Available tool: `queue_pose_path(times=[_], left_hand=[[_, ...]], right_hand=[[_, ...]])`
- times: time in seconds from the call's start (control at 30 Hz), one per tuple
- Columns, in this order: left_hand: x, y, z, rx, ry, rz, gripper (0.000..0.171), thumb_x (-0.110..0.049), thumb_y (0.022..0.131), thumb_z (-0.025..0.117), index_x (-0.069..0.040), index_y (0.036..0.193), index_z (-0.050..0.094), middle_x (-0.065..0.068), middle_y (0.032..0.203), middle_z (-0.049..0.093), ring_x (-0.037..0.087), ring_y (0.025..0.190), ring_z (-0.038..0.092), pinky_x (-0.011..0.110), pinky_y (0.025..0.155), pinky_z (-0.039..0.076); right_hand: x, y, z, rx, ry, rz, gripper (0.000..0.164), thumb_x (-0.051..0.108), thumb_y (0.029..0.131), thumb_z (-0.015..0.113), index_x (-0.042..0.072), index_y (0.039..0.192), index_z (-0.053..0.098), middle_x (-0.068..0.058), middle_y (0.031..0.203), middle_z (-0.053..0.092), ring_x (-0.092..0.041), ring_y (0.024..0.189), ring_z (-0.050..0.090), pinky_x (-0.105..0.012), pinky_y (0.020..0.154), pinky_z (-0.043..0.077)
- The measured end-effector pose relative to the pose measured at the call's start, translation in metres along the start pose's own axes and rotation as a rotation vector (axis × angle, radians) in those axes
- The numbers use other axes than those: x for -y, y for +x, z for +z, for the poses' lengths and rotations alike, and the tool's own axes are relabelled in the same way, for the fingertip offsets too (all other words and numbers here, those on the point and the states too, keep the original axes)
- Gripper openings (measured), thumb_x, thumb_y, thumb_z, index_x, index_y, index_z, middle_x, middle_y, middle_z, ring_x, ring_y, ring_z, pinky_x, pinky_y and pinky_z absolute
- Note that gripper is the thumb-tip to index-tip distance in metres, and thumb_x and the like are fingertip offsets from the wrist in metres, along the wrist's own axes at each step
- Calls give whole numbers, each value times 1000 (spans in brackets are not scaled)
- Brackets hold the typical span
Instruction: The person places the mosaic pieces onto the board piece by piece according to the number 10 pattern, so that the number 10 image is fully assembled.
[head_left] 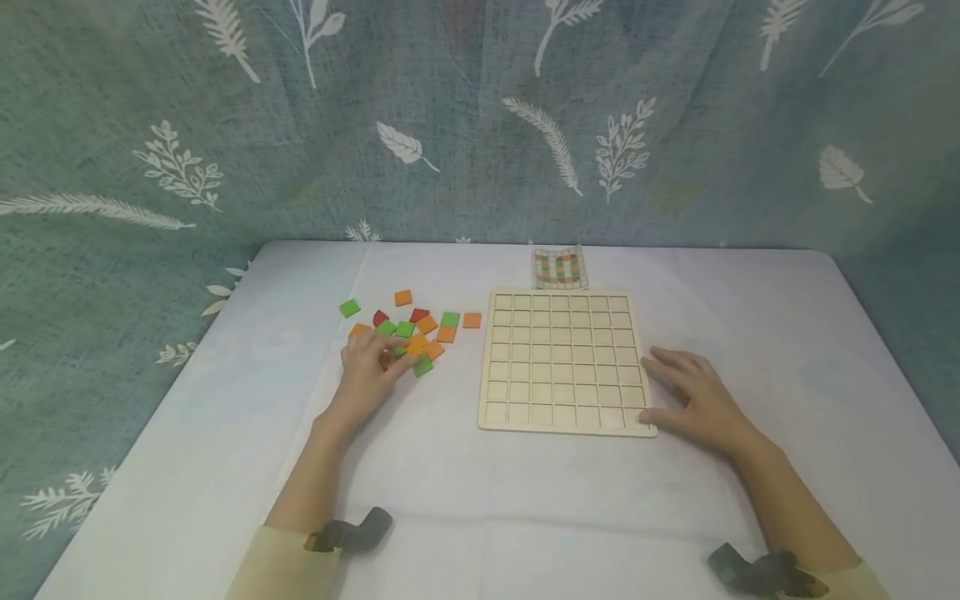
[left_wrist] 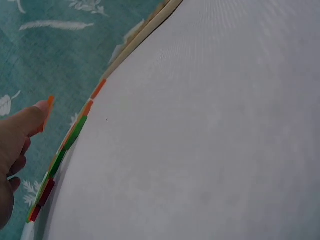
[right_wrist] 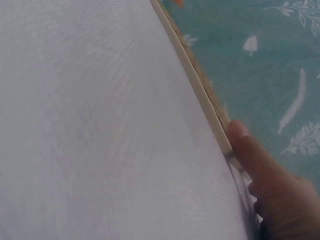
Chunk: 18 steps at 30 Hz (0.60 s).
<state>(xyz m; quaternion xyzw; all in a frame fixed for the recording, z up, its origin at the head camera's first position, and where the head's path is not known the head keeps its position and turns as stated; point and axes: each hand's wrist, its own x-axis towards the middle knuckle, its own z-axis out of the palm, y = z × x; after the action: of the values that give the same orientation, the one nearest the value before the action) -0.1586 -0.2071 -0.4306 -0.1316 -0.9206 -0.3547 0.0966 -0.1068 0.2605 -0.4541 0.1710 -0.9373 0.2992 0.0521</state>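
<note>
My left hand (head_left: 366, 367) is over a loose scatter of small flat tiles, its thumb and fingers pinching an orange square tile (left_wrist: 48, 115). In the left wrist view this tile stands clear of the table, held at the thumb's tip. Green tiles (head_left: 349, 308), orange tiles (head_left: 472, 320) and red pieces (head_left: 419, 315) lie around that hand, a few partly hidden by it. A pale wooden grid board (head_left: 562, 363) lies flat with bare squares. At its lower right corner, my right hand (head_left: 697, 400) rests with fingers spread, thumb and fingertips touching the edge.
Behind the board lies a small card (head_left: 560, 268) with a coloured grid pattern. A white cloth (head_left: 525, 517) covers the table. A green leaf-patterned curtain (head_left: 465, 125) hangs along the back and sides.
</note>
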Motion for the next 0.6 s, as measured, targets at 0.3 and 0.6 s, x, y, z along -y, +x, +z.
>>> queue_pose_path(times=[0.3, 0.6], left_hand=[[-12, 20, 21, 26, 18, 19, 32, -27, 79, 77, -9, 104, 68, 2, 93, 52, 23, 100, 39, 44, 90, 23], [-30, 46, 37, 85, 60, 38, 33, -30, 82, 74, -9, 106, 68, 5, 97, 54, 23, 93, 38, 42, 84, 25]], right_hand=[[-1, 0, 1, -8, -18, -6, 78, 42, 67, 82, 9, 132, 54, -16, 141, 44, -41, 127, 34, -61, 100, 27], [-1, 0, 0, -13, -22, -3, 78, 42, 67, 82, 9, 132, 54, -15, 141, 44, -41, 127, 35, -62, 100, 26]])
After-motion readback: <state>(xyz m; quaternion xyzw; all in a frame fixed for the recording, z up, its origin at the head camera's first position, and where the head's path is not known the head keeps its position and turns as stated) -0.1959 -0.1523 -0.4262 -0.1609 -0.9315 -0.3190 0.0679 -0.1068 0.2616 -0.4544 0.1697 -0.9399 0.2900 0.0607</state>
